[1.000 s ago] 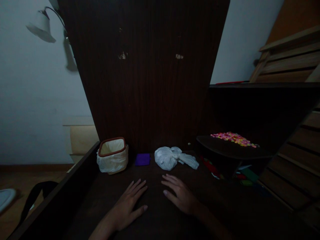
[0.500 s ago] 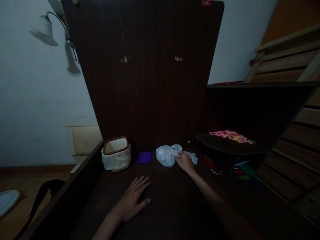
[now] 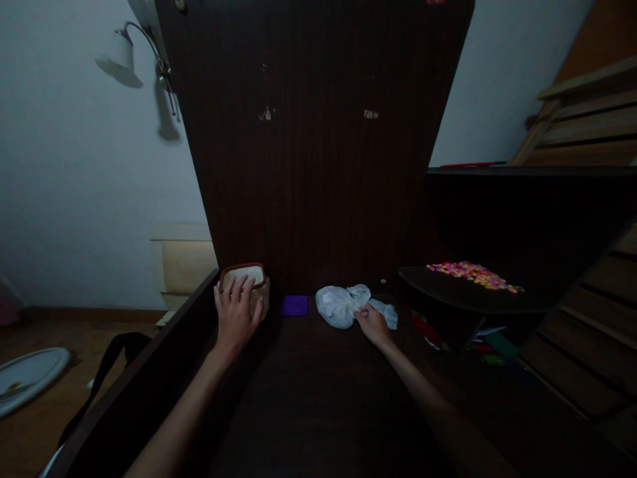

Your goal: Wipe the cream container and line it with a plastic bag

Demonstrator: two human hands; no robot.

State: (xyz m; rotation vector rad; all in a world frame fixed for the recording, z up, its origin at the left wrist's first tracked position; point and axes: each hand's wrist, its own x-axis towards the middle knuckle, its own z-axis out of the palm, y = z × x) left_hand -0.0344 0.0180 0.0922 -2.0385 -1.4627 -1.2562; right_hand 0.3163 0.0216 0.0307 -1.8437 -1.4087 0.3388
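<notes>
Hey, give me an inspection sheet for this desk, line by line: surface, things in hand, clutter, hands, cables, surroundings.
Surface: dark wooden desk, dimly lit, with a tall back panel behind it.
Things in hand: small lined bin at the back left; white plastic bag at the back centre, bunched at the neck.
Clutter: purple square lying flat between bin and bag; coloured beads on the side shelf; coloured items under it, too dark to tell.
Hands: left hand spread against the bin's near side, fingertips at its rim; right hand closed on the bag's neck.
Cables: nothing seen.
Surroundings: wall lamp; black strap and white dish on the floor at left; wooden slats at right.
</notes>
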